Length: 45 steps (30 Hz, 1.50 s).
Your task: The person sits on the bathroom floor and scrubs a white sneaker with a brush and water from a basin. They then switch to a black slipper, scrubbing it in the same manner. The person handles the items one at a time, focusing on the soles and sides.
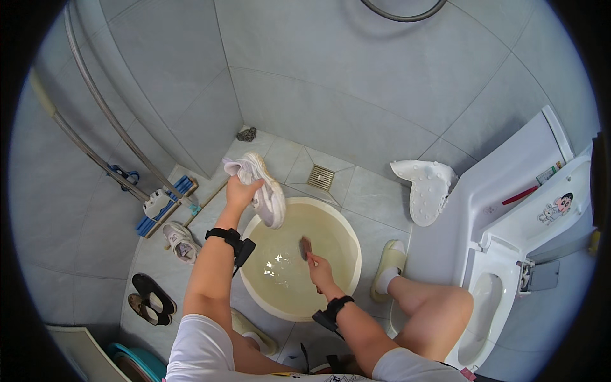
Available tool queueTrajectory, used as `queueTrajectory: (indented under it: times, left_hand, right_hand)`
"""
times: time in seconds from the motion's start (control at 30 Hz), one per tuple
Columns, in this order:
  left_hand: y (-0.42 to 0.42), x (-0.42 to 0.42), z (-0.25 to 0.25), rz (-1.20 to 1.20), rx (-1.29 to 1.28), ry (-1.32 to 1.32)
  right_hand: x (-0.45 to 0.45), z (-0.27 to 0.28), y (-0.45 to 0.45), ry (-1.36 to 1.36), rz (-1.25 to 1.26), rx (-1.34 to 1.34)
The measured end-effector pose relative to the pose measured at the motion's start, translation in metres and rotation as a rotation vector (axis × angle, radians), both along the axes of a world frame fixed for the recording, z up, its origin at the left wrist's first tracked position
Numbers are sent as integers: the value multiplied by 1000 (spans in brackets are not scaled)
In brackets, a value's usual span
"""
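Observation:
My left hand (242,193) grips a white sneaker (269,200) by its opening, tilted with the toe down, above the far left rim of a round white basin (357,238). Cloudy, yellowish water (291,291) fills much of the basin. Over that water, my right hand (321,273) holds a scrub brush (305,247) by its handle; part of the handle is hidden by the fingers. Left of the basin, a second pale sneaker (181,243) lies on the floor tiles.
Two mops (164,203) lean at the left wall, with dark slip-on shoes (152,298) nearer me. A floor drain (321,177) lies beyond the basin. At right stand a white toilet (482,305) with raised lid and a white studded plastic piece (425,191). Teal basins (138,358) sit lower left.

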<state>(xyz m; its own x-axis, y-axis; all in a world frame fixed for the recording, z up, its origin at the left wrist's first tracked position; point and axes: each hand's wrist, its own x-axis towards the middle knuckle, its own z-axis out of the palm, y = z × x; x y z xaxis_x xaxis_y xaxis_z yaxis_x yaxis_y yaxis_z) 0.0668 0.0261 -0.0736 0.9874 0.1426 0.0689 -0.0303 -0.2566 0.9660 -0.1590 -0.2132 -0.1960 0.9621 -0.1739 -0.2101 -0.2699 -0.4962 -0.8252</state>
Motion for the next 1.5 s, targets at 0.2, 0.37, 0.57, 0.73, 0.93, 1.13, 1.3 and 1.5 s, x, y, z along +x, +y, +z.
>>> queueTrajectory:
  times: [0.2, 0.37, 0.57, 0.73, 0.93, 1.13, 1.3, 1.5]
  left_hand:
    - [27, 9, 0, -39, 16, 46]
    - [-9, 27, -6, -2, -7, 32]
    - [-7, 31, -11, 36, -122, 49]
    - [-12, 46, -20, 157, -105, 41]
    - [-31, 53, -19, 146, -223, -8]
    - [-16, 57, -24, 184, -203, 22]
    - [-31, 54, -34, 167, -283, 87]
    - [-7, 60, -21, 242, -146, 111]
  right_hand:
    - [46, 155, 57, -299, 52, 233]
    - [156, 149, 66, -354, 105, -173]
    - [143, 139, 77, -481, 146, -231]
    - [169, 155, 78, -381, 225, -417]
    - [203, 150, 71, -508, 198, -454]
    - [179, 157, 67, -395, 288, -414]
    - [237, 151, 74, -339, 187, -502]
    - [235, 127, 38, -405, -10, -232]
